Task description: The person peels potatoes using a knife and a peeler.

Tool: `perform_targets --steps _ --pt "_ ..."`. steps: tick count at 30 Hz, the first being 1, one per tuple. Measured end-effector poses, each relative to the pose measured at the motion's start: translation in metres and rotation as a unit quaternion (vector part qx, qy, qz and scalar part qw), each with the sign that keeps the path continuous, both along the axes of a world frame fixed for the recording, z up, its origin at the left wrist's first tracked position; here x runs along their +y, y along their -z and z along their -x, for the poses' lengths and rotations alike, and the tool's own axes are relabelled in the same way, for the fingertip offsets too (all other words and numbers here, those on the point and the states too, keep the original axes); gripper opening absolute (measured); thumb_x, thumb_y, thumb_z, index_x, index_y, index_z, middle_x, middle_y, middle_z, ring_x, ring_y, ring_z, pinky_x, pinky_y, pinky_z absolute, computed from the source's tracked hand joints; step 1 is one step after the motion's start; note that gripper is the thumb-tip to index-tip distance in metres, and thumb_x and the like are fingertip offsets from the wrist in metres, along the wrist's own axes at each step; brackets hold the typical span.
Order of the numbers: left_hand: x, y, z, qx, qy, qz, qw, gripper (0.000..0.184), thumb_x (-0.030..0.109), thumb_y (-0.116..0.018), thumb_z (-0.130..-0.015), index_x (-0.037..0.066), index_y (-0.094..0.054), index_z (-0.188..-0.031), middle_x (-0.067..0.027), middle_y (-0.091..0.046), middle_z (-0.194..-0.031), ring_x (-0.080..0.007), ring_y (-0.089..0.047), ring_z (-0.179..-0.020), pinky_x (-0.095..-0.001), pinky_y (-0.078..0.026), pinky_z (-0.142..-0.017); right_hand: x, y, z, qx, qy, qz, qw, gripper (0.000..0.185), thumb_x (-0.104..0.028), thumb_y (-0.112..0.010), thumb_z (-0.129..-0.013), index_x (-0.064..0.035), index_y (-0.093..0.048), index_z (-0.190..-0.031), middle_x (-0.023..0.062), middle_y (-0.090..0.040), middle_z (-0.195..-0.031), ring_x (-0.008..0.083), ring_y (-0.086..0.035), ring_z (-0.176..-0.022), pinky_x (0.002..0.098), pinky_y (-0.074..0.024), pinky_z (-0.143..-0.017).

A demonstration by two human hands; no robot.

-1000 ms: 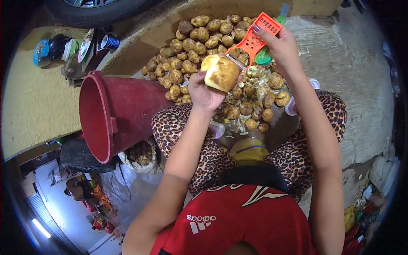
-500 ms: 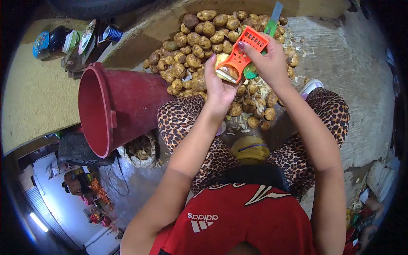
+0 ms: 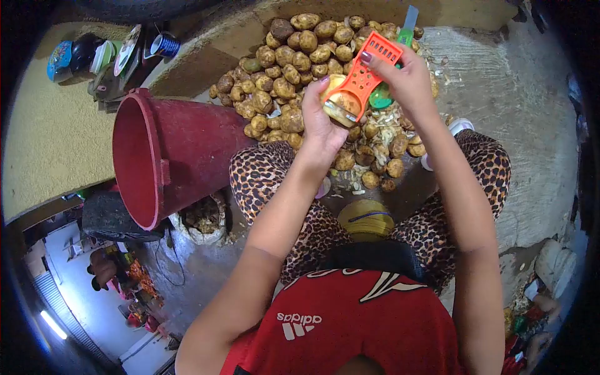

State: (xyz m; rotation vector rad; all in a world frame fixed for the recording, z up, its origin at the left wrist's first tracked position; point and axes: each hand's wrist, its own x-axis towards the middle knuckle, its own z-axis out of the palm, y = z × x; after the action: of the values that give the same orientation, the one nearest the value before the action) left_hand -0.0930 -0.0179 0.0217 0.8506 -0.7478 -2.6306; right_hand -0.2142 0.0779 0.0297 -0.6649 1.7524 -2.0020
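My left hand [image 3: 320,122] is wrapped round a partly peeled potato [image 3: 335,84], its pale yellow flesh showing. In my right hand [image 3: 403,78] is an orange peeler [image 3: 362,76], its metal blade lying across the potato's lower side. A green tool with a flat grey end [image 3: 409,22] sticks out beyond my right hand. A round green part [image 3: 380,97] shows below the hand; whether the hand grips this tool too is unclear. Just beyond both hands lies a heap of unpeeled, soil-stained potatoes [image 3: 290,75].
A red bucket [image 3: 194,144] lies tipped on its side at the left. Peelings [image 3: 390,119] litter the floor by the heap. A white sack [image 3: 203,225] stands below the bucket, and a yellow container [image 3: 365,228] sits between my legs. Another person [image 3: 106,269] is at the far lower left.
My right hand and the orange peeler have shifted slightly up and right. The potato is turned a little in my left hand, showing more of its flesh.
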Motion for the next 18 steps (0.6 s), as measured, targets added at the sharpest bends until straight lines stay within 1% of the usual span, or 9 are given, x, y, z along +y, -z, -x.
perform_targets --steps 2,5,7,8,10,12,13,16,18 --pt "-0.001 -0.001 0.000 0.004 0.018 0.001 1.000 0.042 0.039 -0.044 -0.080 0.005 -0.054 -0.103 -0.0125 -0.061 -0.097 -0.0268 -0.062 -0.078 -0.0428 -0.053 -0.055 0.001 -0.002 0.002 0.012 0.000 -0.016 1.000 0.034 -0.022 -0.070 -0.072 0.0010 -0.061 -0.095 0.0061 -0.064 -0.078 0.0096 -0.060 -0.070 0.0235 -0.0476 -0.065" --pt "-0.006 0.002 -0.003 0.022 0.040 0.002 0.999 0.042 0.039 -0.044 -0.079 0.006 -0.054 -0.102 -0.0138 -0.061 -0.097 -0.0307 -0.062 -0.078 -0.0434 -0.053 -0.056 0.007 -0.018 0.010 0.072 0.076 -0.123 0.987 0.033 -0.023 -0.070 -0.072 0.0003 -0.061 -0.094 0.0055 -0.064 -0.078 0.0098 -0.060 -0.071 0.0226 -0.0472 -0.064" --pt "-0.010 -0.004 -0.020 0.037 0.032 0.015 0.999 0.042 0.040 -0.044 -0.079 0.006 -0.053 -0.102 -0.0148 -0.061 -0.095 -0.0342 -0.061 -0.079 -0.0436 -0.053 -0.056 0.026 0.014 0.078 0.099 0.175 -0.083 0.976 0.030 -0.022 -0.070 -0.073 -0.0007 -0.061 -0.093 0.0053 -0.064 -0.079 0.0108 -0.060 -0.071 0.0235 -0.0473 -0.065" --pt "-0.012 -0.007 -0.023 0.029 0.008 0.009 1.000 0.041 0.039 -0.045 -0.078 0.006 -0.051 -0.103 -0.0149 -0.060 -0.095 -0.0385 -0.060 -0.082 -0.0450 -0.053 -0.057 0.025 0.011 0.077 0.063 0.177 -0.018 0.982 0.029 -0.021 -0.068 -0.075 -0.0009 -0.060 -0.094 0.0050 -0.064 -0.081 0.0106 -0.060 -0.071 0.0237 -0.0472 -0.065" --pt "-0.017 -0.001 -0.023 0.024 -0.026 0.024 0.999 0.041 0.038 -0.047 -0.078 0.006 -0.050 -0.103 -0.0145 -0.059 -0.096 -0.0392 -0.060 -0.083 -0.0456 -0.053 -0.059 0.023 0.002 0.068 -0.010 0.172 0.113 0.979 0.026 -0.019 -0.065 -0.079 -0.0011 -0.059 -0.096 0.0046 -0.063 -0.084 0.0101 -0.059 -0.073 0.0242 -0.0470 -0.067" --pt "-0.021 0.008 -0.019 0.029 -0.048 0.034 0.998 0.042 0.036 -0.049 -0.078 0.005 -0.049 -0.106 -0.0140 -0.058 -0.099 -0.0378 -0.060 -0.085 -0.0482 -0.052 -0.064 0.011 -0.003 0.043 -0.029 0.121 0.084 0.989 0.028 -0.020 -0.068 -0.075 -0.0013 -0.060 -0.094 0.0051 -0.064 -0.081 0.0111 -0.060 -0.071 0.0247 -0.0473 -0.066" --pt "-0.020 0.008 -0.017 0.032 -0.060 0.015 0.998 0.041 0.035 -0.049 -0.078 0.005 -0.049 -0.106 -0.0142 -0.058 -0.100 -0.0367 -0.060 -0.085 -0.0490 -0.052 -0.064 0.004 -0.006 0.027 -0.039 0.096 0.068 0.992 0.029 -0.020 -0.070 -0.073 -0.0014 -0.061 -0.093 0.0054 -0.064 -0.079 0.0116 -0.060 -0.070 0.0249 -0.0474 -0.065" --pt "-0.017 0.005 -0.012 0.034 -0.089 -0.029 0.995 0.041 0.035 -0.048 -0.078 0.005 -0.050 -0.106 -0.0145 -0.058 -0.102 -0.0333 -0.060 -0.085 -0.0507 -0.051 -0.065 -0.011 -0.014 -0.014 -0.119 0.002 0.119 0.986 0.028 -0.019 -0.070 -0.073 -0.0014 -0.061 -0.093 0.0052 -0.064 -0.079 0.0111 -0.060 -0.070 0.0257 -0.0476 -0.066" --pt "-0.014 0.004 -0.011 0.018 -0.098 -0.052 0.994 0.041 0.036 -0.047 -0.078 0.006 -0.051 -0.106 -0.0143 -0.058 -0.102 -0.0311 -0.060 -0.085 -0.0513 -0.051 -0.064 -0.016 -0.003 -0.026 -0.032 -0.006 0.045 0.998 0.028 -0.019 -0.070 -0.073 -0.0012 -0.061 -0.093 0.0050 -0.064 -0.081 0.0107 -0.060 -0.072 0.0253 -0.0475 -0.068"
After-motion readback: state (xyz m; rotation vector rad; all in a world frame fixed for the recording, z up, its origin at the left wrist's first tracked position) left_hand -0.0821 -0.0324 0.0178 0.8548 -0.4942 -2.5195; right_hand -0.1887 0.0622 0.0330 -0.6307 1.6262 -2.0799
